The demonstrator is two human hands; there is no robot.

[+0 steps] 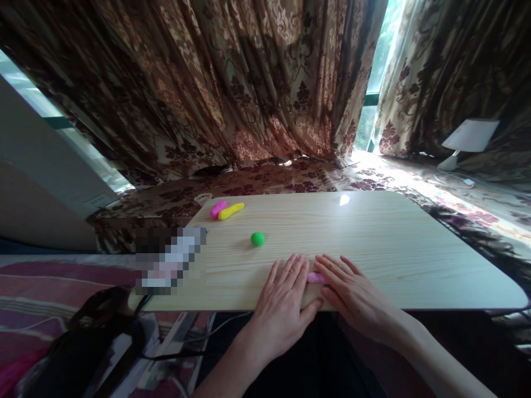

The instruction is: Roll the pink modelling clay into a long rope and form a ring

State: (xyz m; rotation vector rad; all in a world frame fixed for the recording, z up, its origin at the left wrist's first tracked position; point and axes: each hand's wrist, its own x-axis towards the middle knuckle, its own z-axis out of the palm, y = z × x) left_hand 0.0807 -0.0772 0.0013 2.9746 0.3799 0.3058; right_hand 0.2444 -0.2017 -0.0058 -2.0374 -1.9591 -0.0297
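Observation:
Near the front edge of the table, a light pink roll of modelling clay (317,278) lies under my two flat hands, its middle showing in the gap between them. My left hand (286,296) rests palm down over its left side, fingers stretched forward. Over its right side lies my right hand (346,284), also palm down with the fingers extended. Both ends of the roll are hidden beneath the hands. Farther off sits a green clay ball (258,239). At the far left corner, a yellow clay roll (231,211) touches a magenta clay lump (218,209).
The light wood-grain table (373,237) ends just before my lap. A pixelated, blurred-out object (174,262) lies along its left edge. Beyond stand patterned curtains (249,83) and a white lamp (470,135) on a cloth-covered ledge. A dark bag (83,342) is at lower left.

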